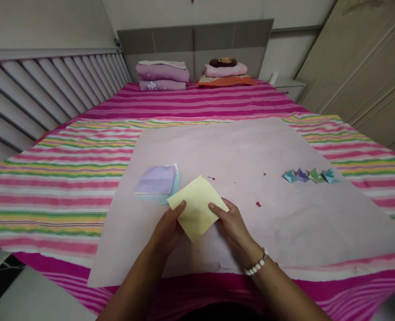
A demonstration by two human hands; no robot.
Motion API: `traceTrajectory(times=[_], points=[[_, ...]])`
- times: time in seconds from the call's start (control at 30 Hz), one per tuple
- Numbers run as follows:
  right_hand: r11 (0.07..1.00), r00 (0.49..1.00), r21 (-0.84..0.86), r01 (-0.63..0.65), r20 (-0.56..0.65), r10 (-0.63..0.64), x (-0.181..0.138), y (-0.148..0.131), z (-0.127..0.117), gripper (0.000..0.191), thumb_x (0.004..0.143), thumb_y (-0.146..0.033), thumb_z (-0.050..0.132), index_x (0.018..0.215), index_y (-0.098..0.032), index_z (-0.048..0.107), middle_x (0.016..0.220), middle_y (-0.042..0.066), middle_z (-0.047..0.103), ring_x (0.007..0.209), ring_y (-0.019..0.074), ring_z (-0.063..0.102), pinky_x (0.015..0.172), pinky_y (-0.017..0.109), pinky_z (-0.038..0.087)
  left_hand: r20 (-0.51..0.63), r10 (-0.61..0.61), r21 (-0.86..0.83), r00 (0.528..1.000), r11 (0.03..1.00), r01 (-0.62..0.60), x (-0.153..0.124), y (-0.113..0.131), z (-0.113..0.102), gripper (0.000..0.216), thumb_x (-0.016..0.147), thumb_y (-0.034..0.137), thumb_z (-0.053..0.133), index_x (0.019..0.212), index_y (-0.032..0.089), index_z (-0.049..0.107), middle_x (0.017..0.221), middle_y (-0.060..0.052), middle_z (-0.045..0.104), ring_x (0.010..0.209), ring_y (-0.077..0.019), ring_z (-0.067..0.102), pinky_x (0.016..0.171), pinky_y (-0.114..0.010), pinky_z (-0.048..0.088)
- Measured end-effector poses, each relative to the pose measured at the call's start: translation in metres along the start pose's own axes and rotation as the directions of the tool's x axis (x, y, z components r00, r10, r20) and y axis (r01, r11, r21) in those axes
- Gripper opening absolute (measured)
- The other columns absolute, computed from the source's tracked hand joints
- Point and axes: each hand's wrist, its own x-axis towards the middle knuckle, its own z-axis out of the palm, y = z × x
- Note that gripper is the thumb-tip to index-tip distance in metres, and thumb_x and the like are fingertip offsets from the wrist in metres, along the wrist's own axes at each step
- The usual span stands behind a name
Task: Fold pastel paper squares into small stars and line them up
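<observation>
A square sheet of yellow paper (198, 203) is held up between my two hands, one corner toward me. My left hand (170, 225) pinches its left corner, thumb on top and fingers hidden underneath. At the right corner my right hand (231, 220) grips the sheet the same way; a white bead bracelet (257, 263) circles that wrist. Just beyond my left hand lies a stack of coloured paper (155, 180), lavender on top with light blue showing below. Several folded paper pieces (311, 175) in blue, purple and green stand in a row at the right.
A large pale sheet (264, 147) covers the middle of the striped bed (60, 178). On it lie a small red-headed pin (211, 178) and a red scrap (258, 204). Folded bedding (162, 76) sits by the headboard (174, 40). White railing (50, 89) runs along the left.
</observation>
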Motion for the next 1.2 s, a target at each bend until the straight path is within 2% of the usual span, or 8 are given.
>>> traceTrajectory(times=[0.13, 0.27, 0.33, 0.47, 0.6, 0.87, 1.03, 1.2], points=[[0.992, 0.999, -0.117, 0.045, -0.014, -0.047, 0.001, -0.004, -0.008, 0.037, 0.061, -0.040, 0.083, 0.088, -0.018, 0.071, 0.077, 0.004, 0.073, 0.068, 0.0187, 0.064, 0.068, 0.031, 0.050, -0.078, -0.009, 0.023, 0.997, 1.000, 0.010, 0.000, -0.004, -0.001, 0.039, 0.077, 0.022, 0.071, 0.113, 0.010, 0.064, 0.106, -0.015, 0.073, 0.098, -0.0281, 0.068, 0.086, -0.037, 0.055], [0.926, 0.924, -0.282, 0.250, -0.217, -0.315, -0.003, -0.019, -0.018, 0.035, 0.059, -0.041, 0.083, 0.081, -0.019, 0.067, 0.065, -0.001, 0.065, 0.058, 0.0138, 0.056, 0.059, 0.027, 0.046, -0.129, 0.208, 0.140, 0.970, 0.972, -0.189, -0.001, -0.001, -0.002, 0.039, 0.075, 0.029, 0.073, 0.109, 0.013, 0.067, 0.104, -0.012, 0.074, 0.099, -0.0271, 0.068, 0.086, -0.037, 0.054], [0.925, 0.950, -0.301, 0.234, -0.130, -0.282, -0.007, -0.024, -0.018, 0.027, 0.068, -0.043, 0.077, 0.072, -0.019, 0.065, 0.056, -0.003, 0.060, 0.050, 0.0113, 0.051, 0.051, 0.025, 0.042, -0.090, 0.342, 0.282, 0.935, 0.910, -0.305, -0.003, 0.000, -0.001, 0.034, 0.076, 0.034, 0.071, 0.105, 0.015, 0.070, 0.102, -0.010, 0.074, 0.100, -0.0268, 0.067, 0.088, -0.039, 0.052], [0.990, 0.989, -0.132, 0.042, 0.149, -0.022, -0.014, -0.021, -0.010, 0.031, 0.068, -0.040, 0.077, 0.088, -0.019, 0.068, 0.077, 0.004, 0.071, 0.059, 0.0152, 0.063, 0.051, 0.025, 0.046, 0.196, 0.533, 0.589, 0.823, 0.607, -0.533, -0.006, -0.001, -0.002, 0.020, 0.078, 0.031, 0.069, 0.094, 0.022, 0.075, 0.105, -0.007, 0.073, 0.109, -0.0289, 0.061, 0.102, -0.045, 0.040], [0.999, 0.958, 0.028, -0.033, 0.287, 0.024, -0.014, -0.014, -0.011, 0.077, 0.061, -0.022, 0.082, 0.131, -0.030, 0.051, 0.103, 0.004, 0.071, 0.083, 0.0199, 0.068, 0.069, 0.030, 0.054, 0.605, 0.490, 0.658, 0.628, 0.136, -0.741, -0.006, -0.003, -0.011, 0.020, 0.075, 0.020, 0.070, 0.091, 0.030, 0.076, 0.124, -0.005, 0.066, 0.133, -0.0308, 0.039, 0.111, -0.048, 0.024], [0.989, 0.914, 0.123, -0.077, 0.406, 0.020, -0.016, -0.005, -0.037, 0.077, 0.055, -0.056, 0.080, 0.122, -0.022, 0.060, 0.118, 0.012, 0.066, 0.102, 0.0297, 0.065, 0.082, 0.040, 0.053, 0.745, 0.380, 0.656, 0.548, -0.268, -0.705, -0.005, -0.007, -0.019, 0.024, 0.083, 0.020, 0.061, 0.098, 0.035, 0.073, 0.142, -0.002, 0.051, 0.140, -0.0311, 0.026, 0.108, -0.049, 0.022], [0.995, 0.951, 0.035, -0.096, 0.299, 0.081, -0.016, -0.015, -0.033, 0.086, 0.068, -0.086, 0.040, 0.110, -0.016, 0.065, 0.105, 0.016, 0.071, 0.105, 0.0313, 0.064, 0.087, 0.045, 0.050, 0.749, 0.351, 0.660, 0.563, -0.314, -0.683, -0.001, -0.010, -0.027, 0.026, 0.082, 0.019, 0.062, 0.099, 0.036, 0.073, 0.148, -0.001, 0.043, 0.141, -0.0329, 0.023, 0.108, -0.051, 0.022], [0.989, 0.965, 0.053, -0.140, 0.229, 0.124, -0.013, -0.022, -0.025, 0.041, 0.073, -0.048, 0.071, 0.098, -0.016, 0.070, 0.095, 0.013, 0.075, 0.097, 0.0306, 0.069, 0.085, 0.044, 0.052, 0.663, 0.446, 0.711, 0.601, -0.125, -0.692, -0.001, -0.012, -0.030, 0.025, 0.075, 0.029, 0.072, 0.099, 0.035, 0.073, 0.154, -0.001, 0.033, 0.142, -0.0364, 0.019, 0.111, -0.053, 0.020]])
